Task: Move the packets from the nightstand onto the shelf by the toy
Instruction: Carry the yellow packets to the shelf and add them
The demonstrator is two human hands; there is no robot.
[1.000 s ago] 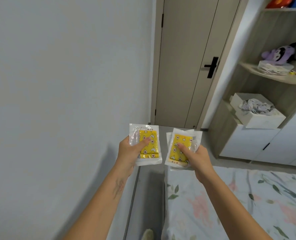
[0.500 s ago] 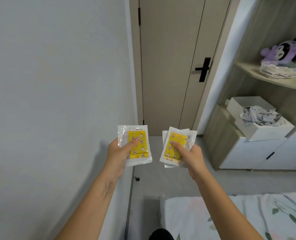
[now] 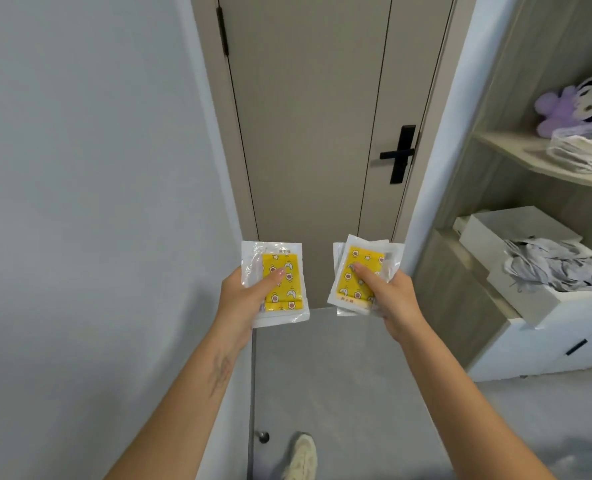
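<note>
My left hand (image 3: 240, 299) grips a clear packet with a yellow star-patterned insert (image 3: 280, 284), thumb on its front. My right hand (image 3: 389, 299) holds a small stack of the same yellow packets (image 3: 362, 271), thumb pressed on the top one. Both are held out at chest height in front of the door. At the upper right, a purple plush toy (image 3: 578, 105) sits on the wooden shelf (image 3: 516, 152), with a pile of clear packets (image 3: 583, 152) in front of it. The nightstand is out of view.
A closed beige door (image 3: 308, 133) with a black handle (image 3: 400, 154) stands straight ahead. A grey wall runs along the left. White boxes with crumpled grey cloth (image 3: 550, 265) sit on the lower shelf. A foot in a pale shoe (image 3: 301, 457) is on the grey floor.
The view has moved forward toward the door; the bed has dropped out of sight at the bottom. Both hands keep the same hold on their packets.
</note>
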